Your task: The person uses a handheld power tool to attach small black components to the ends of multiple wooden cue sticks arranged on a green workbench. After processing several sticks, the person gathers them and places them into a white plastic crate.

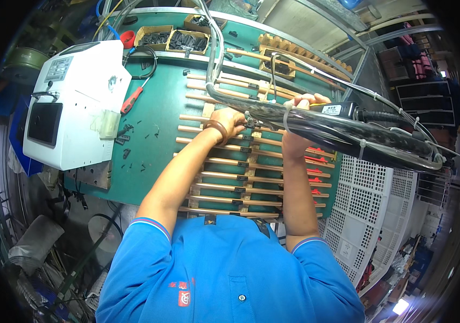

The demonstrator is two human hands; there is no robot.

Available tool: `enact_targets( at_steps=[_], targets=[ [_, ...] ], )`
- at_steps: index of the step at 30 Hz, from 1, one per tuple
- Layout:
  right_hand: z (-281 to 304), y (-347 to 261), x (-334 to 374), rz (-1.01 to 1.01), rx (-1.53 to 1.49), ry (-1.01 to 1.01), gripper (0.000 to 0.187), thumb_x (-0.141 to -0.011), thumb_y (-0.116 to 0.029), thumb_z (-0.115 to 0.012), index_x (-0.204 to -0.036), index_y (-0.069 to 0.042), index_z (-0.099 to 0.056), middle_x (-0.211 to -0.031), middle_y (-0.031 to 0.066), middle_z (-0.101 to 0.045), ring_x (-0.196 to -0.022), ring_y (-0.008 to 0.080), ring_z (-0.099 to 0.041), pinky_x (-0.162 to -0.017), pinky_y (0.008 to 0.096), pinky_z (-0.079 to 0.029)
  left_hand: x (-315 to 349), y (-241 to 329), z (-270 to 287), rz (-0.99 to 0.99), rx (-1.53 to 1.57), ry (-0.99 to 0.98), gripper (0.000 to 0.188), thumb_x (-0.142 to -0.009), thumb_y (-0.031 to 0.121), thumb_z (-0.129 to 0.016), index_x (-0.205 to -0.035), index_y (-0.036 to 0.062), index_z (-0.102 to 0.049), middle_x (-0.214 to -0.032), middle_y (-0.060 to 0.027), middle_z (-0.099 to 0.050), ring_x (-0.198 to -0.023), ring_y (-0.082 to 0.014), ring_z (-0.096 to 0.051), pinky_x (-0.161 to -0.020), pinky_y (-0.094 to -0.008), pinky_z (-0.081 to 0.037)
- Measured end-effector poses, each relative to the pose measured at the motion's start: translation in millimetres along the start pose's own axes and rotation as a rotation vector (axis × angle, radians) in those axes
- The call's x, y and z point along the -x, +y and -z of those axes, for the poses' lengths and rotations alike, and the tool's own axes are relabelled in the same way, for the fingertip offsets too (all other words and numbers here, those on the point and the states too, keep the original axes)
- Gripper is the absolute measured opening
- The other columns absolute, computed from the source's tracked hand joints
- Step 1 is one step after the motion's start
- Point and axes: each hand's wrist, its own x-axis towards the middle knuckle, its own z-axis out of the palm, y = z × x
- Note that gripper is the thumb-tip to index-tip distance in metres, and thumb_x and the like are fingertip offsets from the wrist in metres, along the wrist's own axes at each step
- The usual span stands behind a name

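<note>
Several copper-coloured rods point(216, 187) lie crosswise in rows on slotted wooden strips, with small black fittings point(239, 190) along their middles. My left hand point(227, 123), a brown bangle at its wrist, is closed at one of the upper rods, its fingertips beside a dark fitting. My right hand point(298, 138) is wrapped round a black corded power tool point(344, 111) that looks like an electric screwdriver. A thick black cable bundle point(327, 129) crosses in front and hides part of that hand and the tool. Red pieces point(316, 180) sit at the rods' right ends.
On the green table point(157, 129), left, stand a white machine point(74, 107) and a red-handled screwdriver point(132, 100). Loose black parts point(124, 134) lie nearby. Boxes of black parts point(187, 41) and a notched wooden rack point(305, 54) stand behind. White perforated crates point(356, 204) are at right.
</note>
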Motion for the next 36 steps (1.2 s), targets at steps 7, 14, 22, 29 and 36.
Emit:
enact_targets(
  at_steps=[7, 14, 22, 29, 36],
  targets=[
    [-10.3, 0.3, 5.0, -0.011, 0.178, -0.038, 0.026, -0.088, 0.005, -0.045, -0.112, -0.004, -0.039, -0.090, 0.0071, -0.051, -0.072, 0.0112, -0.052, -0.065, 0.0250, -0.048, -48.9, -60.0, -90.8, -0.175, 0.291, 0.268, 0.027, -0.078, 0.038, -0.066, -0.098, 0.0196, -0.069, -0.090, -0.0078, -0.068, -0.086, -0.0284, -0.064, -0.077, -0.0379, -0.050],
    [-7.7, 6.0, 9.4, 0.029, 0.150, -0.045, 0.028, -0.083, 0.012, -0.052, -0.105, -0.005, -0.048, -0.086, 0.0078, -0.057, -0.069, 0.0135, -0.057, -0.065, 0.0284, -0.053, -33.2, -62.5, -59.8, -0.301, 0.038, 0.498, 0.022, -0.073, 0.024, -0.067, -0.080, 0.0038, -0.064, -0.076, -0.0119, -0.055, -0.071, -0.0284, -0.057, -0.061, -0.0395, -0.044],
    [-16.3, 11.6, 10.0, 0.048, 0.167, -0.060, 0.024, -0.083, 0.010, -0.054, -0.101, -0.004, -0.048, -0.082, 0.0090, -0.057, -0.066, 0.0136, -0.057, -0.063, 0.0286, -0.053, -24.6, -77.1, -57.8, -0.393, 0.128, 0.579, 0.013, -0.071, 0.013, -0.067, -0.077, 0.0015, -0.066, -0.067, -0.0109, -0.052, -0.062, -0.0284, -0.056, -0.054, -0.0385, -0.043],
    [-27.9, 14.9, 18.0, -0.021, 0.120, -0.005, 0.022, -0.080, 0.009, -0.057, -0.096, -0.002, -0.047, -0.075, 0.0065, -0.055, -0.064, 0.0123, -0.056, -0.059, 0.0259, -0.049, -17.4, -69.4, -47.9, -0.327, -0.029, 0.426, 0.015, -0.075, 0.019, -0.069, -0.082, 0.0067, -0.066, -0.076, -0.0096, -0.057, -0.074, -0.0295, -0.058, -0.065, -0.0403, -0.047],
    [-6.6, 17.8, 6.7, -0.119, 0.080, -0.194, 0.026, -0.087, 0.003, -0.052, -0.108, -0.009, -0.042, -0.087, 0.0074, -0.052, -0.073, 0.0146, -0.055, -0.066, 0.0282, -0.051, -8.2, -53.2, -32.1, -0.108, -0.039, 0.212, 0.029, -0.077, 0.028, -0.069, -0.102, 0.0148, -0.065, -0.100, -0.0104, -0.065, -0.097, -0.0315, -0.060, -0.084, -0.0406, -0.048]
  ],
)
